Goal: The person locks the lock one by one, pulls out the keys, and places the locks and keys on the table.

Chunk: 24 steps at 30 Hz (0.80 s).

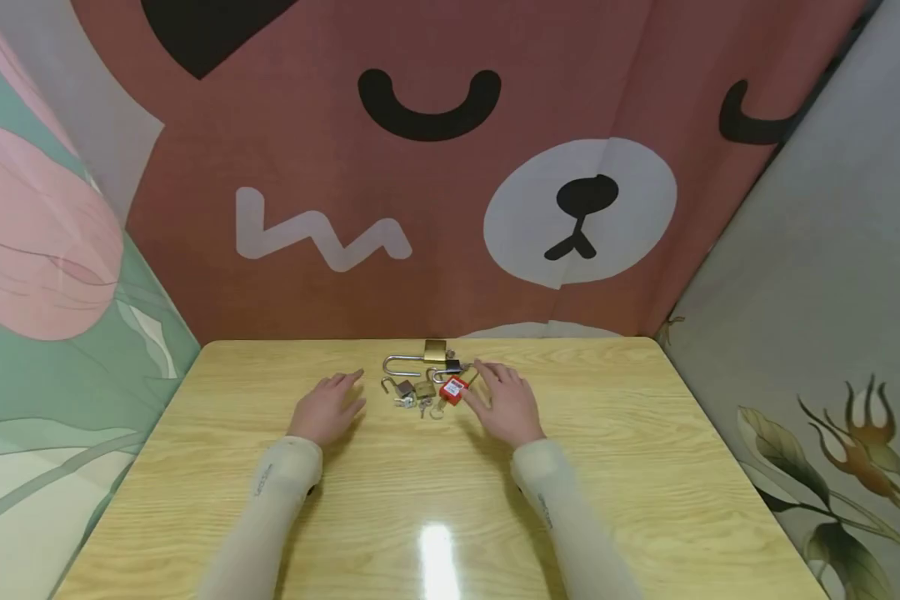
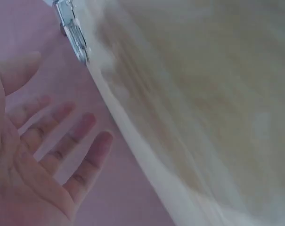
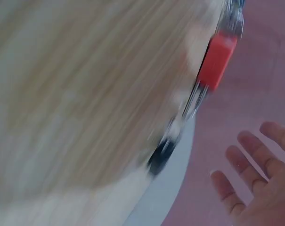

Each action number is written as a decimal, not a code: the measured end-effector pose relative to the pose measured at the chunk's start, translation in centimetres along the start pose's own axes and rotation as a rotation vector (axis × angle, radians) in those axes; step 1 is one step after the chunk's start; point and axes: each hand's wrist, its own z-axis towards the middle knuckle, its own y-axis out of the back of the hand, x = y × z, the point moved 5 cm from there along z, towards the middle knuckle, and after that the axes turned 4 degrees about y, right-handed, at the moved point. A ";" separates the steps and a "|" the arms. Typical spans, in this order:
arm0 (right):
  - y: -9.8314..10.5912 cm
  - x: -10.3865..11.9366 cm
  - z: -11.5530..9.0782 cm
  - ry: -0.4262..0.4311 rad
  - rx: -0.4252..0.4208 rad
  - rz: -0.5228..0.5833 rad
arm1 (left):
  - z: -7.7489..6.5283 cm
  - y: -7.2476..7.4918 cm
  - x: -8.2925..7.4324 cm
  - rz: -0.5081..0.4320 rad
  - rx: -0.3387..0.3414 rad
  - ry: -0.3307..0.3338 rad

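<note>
A cluster of padlocks and keys lies toward the table's far edge, between my hands. At its back is a large brass padlock [image 1: 435, 351] with a long shackle pointing left. Just in front of that sits a black padlock [image 1: 453, 366]. A red padlock [image 1: 452, 390] with a white label, also a red block in the right wrist view [image 3: 217, 61], lies nearest my right hand [image 1: 508, 407], whose fingers are spread. Smaller ones, a brass padlock [image 1: 424, 389] and a brownish padlock [image 1: 405, 388], are to the left. My left hand [image 1: 322, 408] has relaxed fingers and holds nothing.
Small keys [image 1: 424, 407] lie along the cluster's front side. The wood-grain table [image 1: 390, 500] ends at a reddish curtain [image 1: 307, 300] with a bear face. Patterned cloths hang at the left [image 1: 37, 250] and right [image 1: 795, 292].
</note>
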 end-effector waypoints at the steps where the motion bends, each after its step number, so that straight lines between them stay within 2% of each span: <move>1: -0.4 0.7 0.5 0.020 0.008 -0.021 | 0.7 -0.2 -0.3 -0.011 0.013 -0.004; 5: -2.3 3.7 2.5 0.124 0.059 -0.070 | 2.9 -1.4 -1.3 -0.041 0.056 0.000; 8: -3.8 5.7 3.9 0.192 0.088 -0.110 | 4.1 -2.4 -1.6 -0.046 0.064 0.012; 15: -7.3 8.3 6.3 0.207 0.155 -0.145 | 5.4 -3.3 -2.5 -0.040 0.028 0.051; 20: -8.4 8.7 7.1 0.223 0.106 -0.184 | 5.8 -3.3 -2.7 -0.006 0.008 0.080; 24: -8.7 8.7 7.5 0.257 0.064 -0.232 | 6.2 -3.5 -2.8 0.018 0.017 0.104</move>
